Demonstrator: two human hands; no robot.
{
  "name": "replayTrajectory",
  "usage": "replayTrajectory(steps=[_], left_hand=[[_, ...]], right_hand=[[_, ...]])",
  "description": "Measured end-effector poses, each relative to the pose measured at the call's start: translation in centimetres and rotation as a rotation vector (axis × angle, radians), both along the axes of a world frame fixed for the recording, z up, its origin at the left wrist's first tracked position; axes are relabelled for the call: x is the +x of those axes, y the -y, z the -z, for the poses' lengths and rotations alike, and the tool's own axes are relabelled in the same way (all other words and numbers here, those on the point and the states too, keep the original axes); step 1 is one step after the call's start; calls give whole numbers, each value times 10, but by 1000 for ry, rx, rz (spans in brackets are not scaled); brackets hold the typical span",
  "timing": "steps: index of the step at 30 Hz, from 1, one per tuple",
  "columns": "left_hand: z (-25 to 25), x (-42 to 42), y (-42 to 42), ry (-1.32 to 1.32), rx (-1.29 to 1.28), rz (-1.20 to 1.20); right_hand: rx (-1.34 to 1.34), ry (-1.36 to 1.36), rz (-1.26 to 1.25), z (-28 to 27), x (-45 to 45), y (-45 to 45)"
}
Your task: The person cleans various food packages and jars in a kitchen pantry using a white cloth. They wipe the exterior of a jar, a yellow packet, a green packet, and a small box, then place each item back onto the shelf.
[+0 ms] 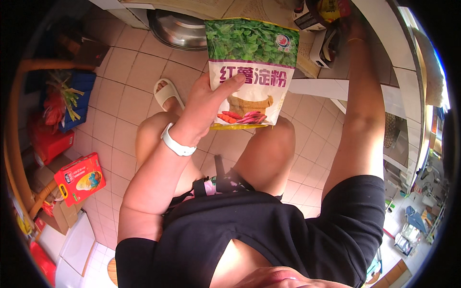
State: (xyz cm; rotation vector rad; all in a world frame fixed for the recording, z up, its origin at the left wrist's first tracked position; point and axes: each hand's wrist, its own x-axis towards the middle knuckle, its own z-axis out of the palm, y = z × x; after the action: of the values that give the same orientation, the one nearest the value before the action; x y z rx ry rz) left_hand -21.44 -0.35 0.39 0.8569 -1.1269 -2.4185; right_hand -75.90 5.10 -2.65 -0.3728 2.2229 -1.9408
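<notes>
A plastic bag of sweet potato starch [252,72], with green leaves and purple lettering printed on it, is upright in front of me. My left hand [216,97] grips its left side, the thumb lying across the front. A white band is on that wrist. My right arm reaches up to the shelf at the top right, where my right hand [353,27] is in deep shade beside a yellow-and-red packet [329,10] and an open white box [320,50] with dark contents. Whether its fingers hold anything is too dark to tell.
A metal basin [180,28] stands at the top, near the cabinet. To the left are a red carton [83,178] with a handle, a blue basket [81,97] with green stalks and red bags. A white tiled edge [399,46] curves past my right arm.
</notes>
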Motion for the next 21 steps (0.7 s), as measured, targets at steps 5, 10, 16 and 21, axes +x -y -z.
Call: replayTrajectory(steps=[5,10,16,21], left_hand=[[1,0,-2,-6,-7,3],[3,-2,-2,-16,2,-22],[4,-2,1,-26,5,-57],[9,-1,2,-11,-6,-89]], right_hand=[[57,-186,-23,-25,0,6],[151,-450,22,-43,9,6],[263,-819,123,-60,22,-5],[331,-1062,201,-65,26,-34]])
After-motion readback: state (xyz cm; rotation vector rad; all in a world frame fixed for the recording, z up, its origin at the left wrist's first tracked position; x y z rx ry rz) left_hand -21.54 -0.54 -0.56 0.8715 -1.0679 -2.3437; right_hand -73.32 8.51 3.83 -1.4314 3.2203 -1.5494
